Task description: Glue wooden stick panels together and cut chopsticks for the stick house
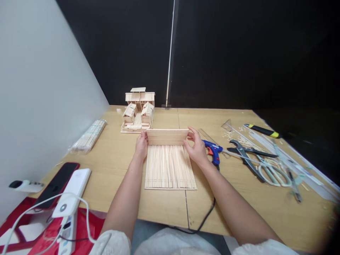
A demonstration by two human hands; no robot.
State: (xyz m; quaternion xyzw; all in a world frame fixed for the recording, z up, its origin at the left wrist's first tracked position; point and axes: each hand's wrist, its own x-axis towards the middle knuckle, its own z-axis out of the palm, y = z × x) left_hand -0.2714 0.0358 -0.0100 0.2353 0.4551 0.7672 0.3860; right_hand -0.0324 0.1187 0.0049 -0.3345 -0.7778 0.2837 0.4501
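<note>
A thin wooden stick panel (168, 137) stands upright at the far edge of a flat base of wooden sticks (171, 166). My left hand (142, 145) grips the upright panel by its left end. At its right end, my right hand (196, 146) holds the same panel between thumb and fingers. The base lies flat on the table, its sticks running away from me. Whether the panel touches the base along its whole lower edge I cannot tell. Close to the right hand lies a blue hot glue gun (214, 151) with an orange trigger.
Behind the panel sits a small stick-built house model (138, 111). Bagged sticks (89, 136), a phone (57, 184) and a white power bank (73, 191) lie left. Pruning shears (245, 161), scissors (273, 173), a utility knife (262, 131) and wood scraps lie right.
</note>
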